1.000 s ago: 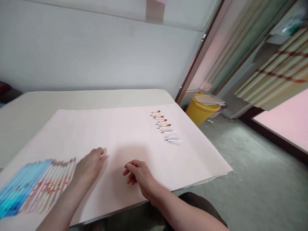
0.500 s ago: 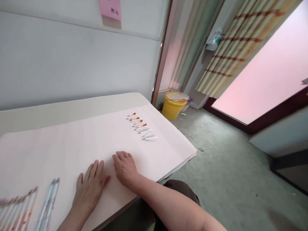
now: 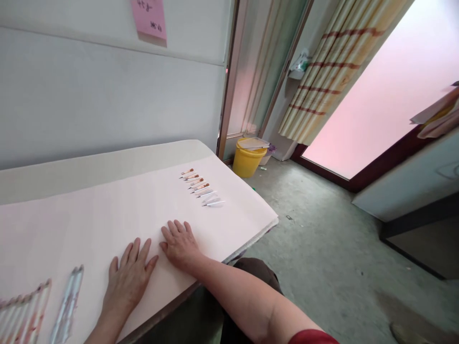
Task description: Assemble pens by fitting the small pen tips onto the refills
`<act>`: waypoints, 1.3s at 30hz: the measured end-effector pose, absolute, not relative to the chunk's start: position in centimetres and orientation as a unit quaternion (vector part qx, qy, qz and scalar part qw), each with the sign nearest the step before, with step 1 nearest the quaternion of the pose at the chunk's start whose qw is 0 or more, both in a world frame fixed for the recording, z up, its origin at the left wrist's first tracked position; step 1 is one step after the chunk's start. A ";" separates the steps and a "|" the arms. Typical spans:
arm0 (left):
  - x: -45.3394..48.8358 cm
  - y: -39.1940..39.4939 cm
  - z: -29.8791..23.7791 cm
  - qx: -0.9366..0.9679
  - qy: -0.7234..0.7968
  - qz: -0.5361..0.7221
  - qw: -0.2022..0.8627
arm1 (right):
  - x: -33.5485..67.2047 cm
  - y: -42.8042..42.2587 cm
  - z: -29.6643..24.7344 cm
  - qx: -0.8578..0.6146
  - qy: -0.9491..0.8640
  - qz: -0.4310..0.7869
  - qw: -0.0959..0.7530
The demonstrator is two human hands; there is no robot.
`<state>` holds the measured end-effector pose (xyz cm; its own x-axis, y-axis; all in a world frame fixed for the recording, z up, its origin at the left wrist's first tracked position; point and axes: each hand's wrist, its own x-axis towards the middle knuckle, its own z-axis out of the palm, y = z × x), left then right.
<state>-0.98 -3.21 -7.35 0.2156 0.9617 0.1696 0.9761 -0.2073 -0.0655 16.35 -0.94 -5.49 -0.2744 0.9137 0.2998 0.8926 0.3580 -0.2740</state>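
My left hand lies flat on the white sheet that covers the table, its fingers spread. Close beside it rests my right hand, palm down with the fingers apart. Neither holds anything. Several small brush-like pieces with brown tips and thin pointed rods lie in a slanting row beyond my right hand. Left of my left hand are two pale blue pen-like sticks side by side. A row of several whitish sticks with reddish marks lies at the lower left, cut off by the picture's edge.
The table's right edge drops to a grey floor. A yellow bucket stands past the far right corner. Behind the table is a pale wall with a pink note. A striped curtain hangs by a bright door.
The view has swung a little to the right. My right hand's fingers have spread from a more curled pose; my left hand stays flat on the sheet.
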 end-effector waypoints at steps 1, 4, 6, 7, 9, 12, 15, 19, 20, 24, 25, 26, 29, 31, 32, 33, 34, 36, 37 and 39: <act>-1.0 -3.2 -7.4 -0.776 -0.623 -0.045 0.081 | 16.3 -1.0 -5.4 -0.565 -0.798 0.022 0.207; -1.0 -3.1 -7.5 -0.774 -0.626 -0.039 0.082 | 16.3 -1.1 -5.2 -0.563 -0.800 0.011 0.209; -0.9 -3.0 -7.4 -0.771 -0.631 -0.034 0.079 | 16.3 -1.1 -5.1 -0.563 -0.801 0.006 0.206; -0.9 -3.0 -7.3 -0.770 -0.632 -0.033 0.078 | 16.2 -1.1 -5.1 -0.564 -0.801 0.005 0.203; -0.8 -3.0 -7.2 -0.768 -0.635 -0.032 0.074 | 16.2 -1.0 -5.1 -0.565 -0.801 0.004 0.199; -0.7 -3.0 -7.0 -0.766 -0.639 -0.027 0.065 | 16.2 -1.0 -5.3 -0.564 -0.802 0.002 0.197; -0.7 -3.0 -6.9 -0.765 -0.641 -0.024 0.057 | 16.1 -0.9 -5.5 -0.562 -0.804 0.000 0.195; -0.9 -3.0 -7.1 -0.765 -0.641 -0.028 0.058 | 16.0 -0.9 -5.6 -0.565 -0.803 -0.002 0.192; -0.9 -3.0 -7.2 -0.765 -0.640 -0.031 0.060 | 16.0 -0.9 -5.6 -0.564 -0.803 -0.002 0.191; -1.0 -3.2 -7.0 -0.769 -0.636 -0.034 0.059 | 15.9 -0.8 -5.9 -0.566 -0.805 0.000 0.181; -0.9 -3.3 -6.9 -0.769 -0.635 -0.033 0.059 | 15.8 -0.8 -6.0 -0.567 -0.804 0.001 0.178; -0.9 -3.4 -6.8 -0.770 -0.634 -0.036 0.058 | 15.8 -0.8 -6.1 -0.567 -0.805 0.002 0.175; -0.8 -3.6 -6.6 -0.770 -0.633 -0.054 0.058 | 15.7 -0.7 -6.5 -0.568 -0.805 0.006 0.171; -0.9 -3.6 -6.7 -0.769 -0.635 -0.056 0.049 | 15.6 -0.7 -6.6 -0.568 -0.806 0.010 0.169; -0.9 -3.6 -6.7 -0.767 -0.637 -0.056 0.043 | 15.6 -0.7 -6.6 -0.567 -0.807 0.012 0.168; -0.9 -3.6 -6.8 -0.766 -0.639 -0.057 0.037 | 15.5 -0.7 -6.6 -0.566 -0.807 0.014 0.167; -1.0 -3.5 -7.0 -0.764 -0.641 -0.059 0.033 | 15.5 -0.8 -6.5 -0.565 -0.808 0.015 0.165; -1.0 -3.5 -7.2 -0.762 -0.644 -0.066 0.025 | 15.5 -0.9 -6.4 -0.565 -0.809 0.016 0.162; -1.1 -3.5 -7.4 -0.760 -0.645 -0.071 0.021 | 15.4 -0.9 -6.3 -0.566 -0.808 0.015 0.160; -1.1 -3.5 -7.6 -0.758 -0.648 -0.077 0.011 | 15.4 -1.0 -6.2 -0.567 -0.809 0.012 0.154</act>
<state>-1.14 -3.49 -7.57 0.1488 0.9800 0.1320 0.9835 -0.1605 0.0830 15.38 -0.99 -6.20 -0.3108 0.9210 0.2349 0.9135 0.3577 -0.1937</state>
